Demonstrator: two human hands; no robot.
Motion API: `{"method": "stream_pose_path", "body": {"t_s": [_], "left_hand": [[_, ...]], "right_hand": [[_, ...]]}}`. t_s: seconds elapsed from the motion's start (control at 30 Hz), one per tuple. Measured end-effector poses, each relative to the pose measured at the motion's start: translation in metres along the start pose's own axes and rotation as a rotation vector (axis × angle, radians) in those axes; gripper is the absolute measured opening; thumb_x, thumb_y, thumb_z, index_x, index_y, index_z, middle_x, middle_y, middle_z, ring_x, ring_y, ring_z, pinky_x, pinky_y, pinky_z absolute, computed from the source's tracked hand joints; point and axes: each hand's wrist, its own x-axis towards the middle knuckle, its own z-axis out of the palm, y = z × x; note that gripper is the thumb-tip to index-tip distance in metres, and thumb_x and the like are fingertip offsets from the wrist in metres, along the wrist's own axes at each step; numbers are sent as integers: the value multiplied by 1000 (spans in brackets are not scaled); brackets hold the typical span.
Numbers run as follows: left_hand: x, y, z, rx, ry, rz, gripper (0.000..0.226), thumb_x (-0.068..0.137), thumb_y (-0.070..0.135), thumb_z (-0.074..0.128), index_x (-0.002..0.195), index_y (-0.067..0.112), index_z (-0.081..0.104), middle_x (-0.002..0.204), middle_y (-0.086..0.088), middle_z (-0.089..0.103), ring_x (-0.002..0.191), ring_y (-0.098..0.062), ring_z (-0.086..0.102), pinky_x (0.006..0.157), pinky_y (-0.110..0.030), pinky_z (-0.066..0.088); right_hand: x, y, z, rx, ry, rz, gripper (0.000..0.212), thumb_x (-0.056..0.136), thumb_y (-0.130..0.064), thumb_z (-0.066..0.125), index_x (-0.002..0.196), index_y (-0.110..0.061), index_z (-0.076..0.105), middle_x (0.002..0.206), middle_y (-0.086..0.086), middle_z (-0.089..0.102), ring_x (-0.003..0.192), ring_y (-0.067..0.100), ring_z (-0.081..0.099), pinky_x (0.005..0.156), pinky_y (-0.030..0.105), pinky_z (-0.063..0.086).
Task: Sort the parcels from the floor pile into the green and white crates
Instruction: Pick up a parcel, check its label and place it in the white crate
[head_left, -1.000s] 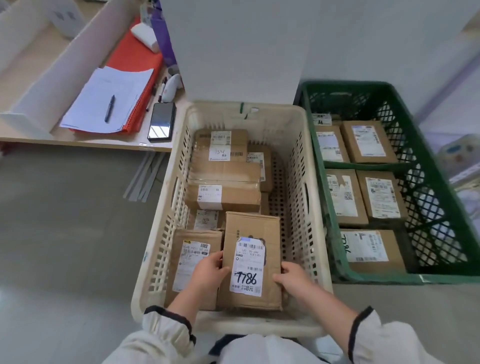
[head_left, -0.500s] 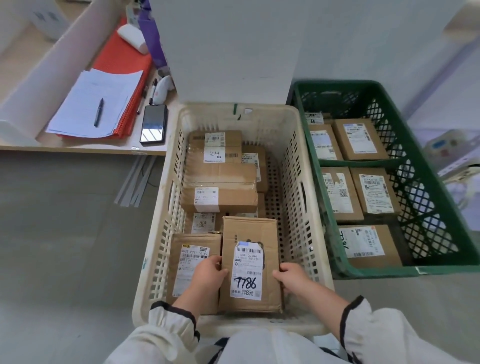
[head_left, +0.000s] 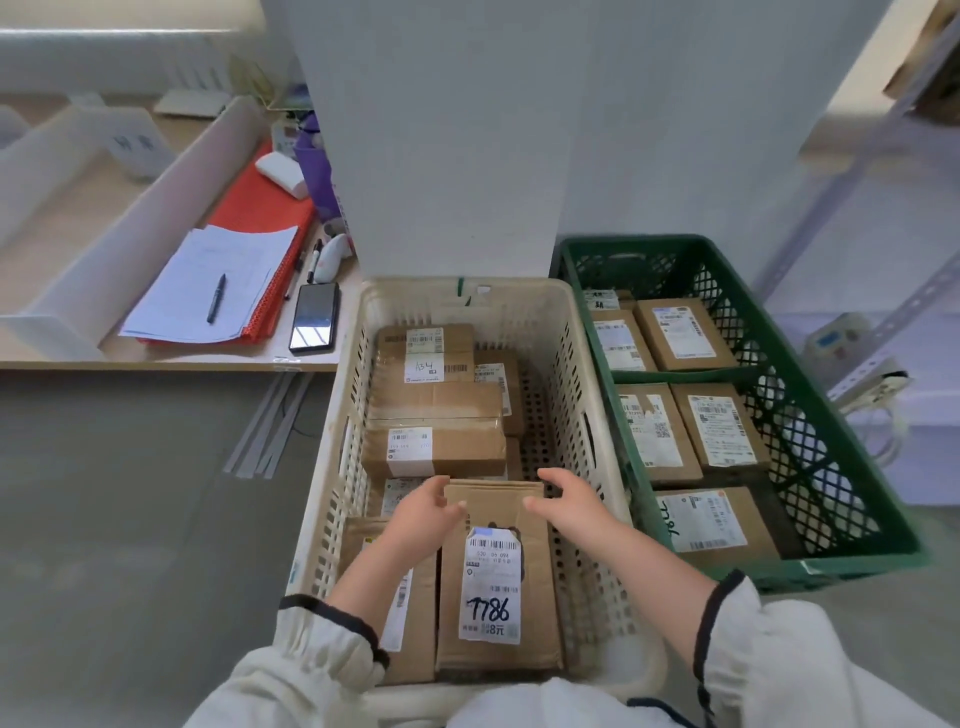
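Note:
A cream-white crate (head_left: 597, 415) stands in front of me with several brown cardboard parcels in it. The nearest parcel (head_left: 498, 587) lies flat at the crate's near end, its label marked 7786. My left hand (head_left: 426, 512) and my right hand (head_left: 569, 499) hover over that parcel's far corners, fingers apart and curled, gripping nothing. Another labelled parcel (head_left: 415, 623) lies beside it on the left, partly under my left forearm. To the right is the green crate (head_left: 831, 569), which holds several labelled parcels (head_left: 719, 431) in divided sections.
A low desk at the left carries papers with a pen (head_left: 208, 291), a red folder and a black phone (head_left: 314, 317). A white pillar (head_left: 441, 156) rises behind the crates. A power strip (head_left: 872, 374) and a metal shelf frame are at the far right. Grey floor on the left.
Both hands have let go of the sides of the 7786 parcel and moved toward its far end. The parcel now lies flat in the white crate. My view has risen.

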Motion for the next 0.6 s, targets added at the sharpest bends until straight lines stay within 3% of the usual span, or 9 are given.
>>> {"method": "stream_pose_path", "body": {"t_s": [0.17,0.33,0.47,0.6], "left_hand": [[-5,39,-31,47,66,114,60,93,37,54,146,25,29,139,-4,49,103,-12,55,72,-17,48],[-28,62,-55,109,193,237,65,91,40,55,148,29,23,147,3,40,129,-17,44,104,-36,42],[-52,68,-72,140,360,314,67,91,43,54,148,32,20,150,6,35,134,-13,37,106,-35,35],[-88,69,-80,114,477,271,68,91,44,54,149,31,19,152,8,31,136,-11,34,106,-32,33]], "right_hand": [[-8,-43,-23,-41,31,-145,64,86,-31,66,142,-23,37,149,-1,38,134,21,38,104,34,36],[-24,-72,-41,-152,81,-334,66,85,-33,65,144,-27,34,154,-4,28,139,17,31,109,35,31],[-38,-92,-53,-249,81,-488,66,86,-37,63,144,-33,32,156,-11,19,142,12,23,112,33,24],[-55,-116,-55,-430,-33,-631,67,87,-38,64,145,-31,30,157,-9,18,143,10,19,113,29,20]]}}
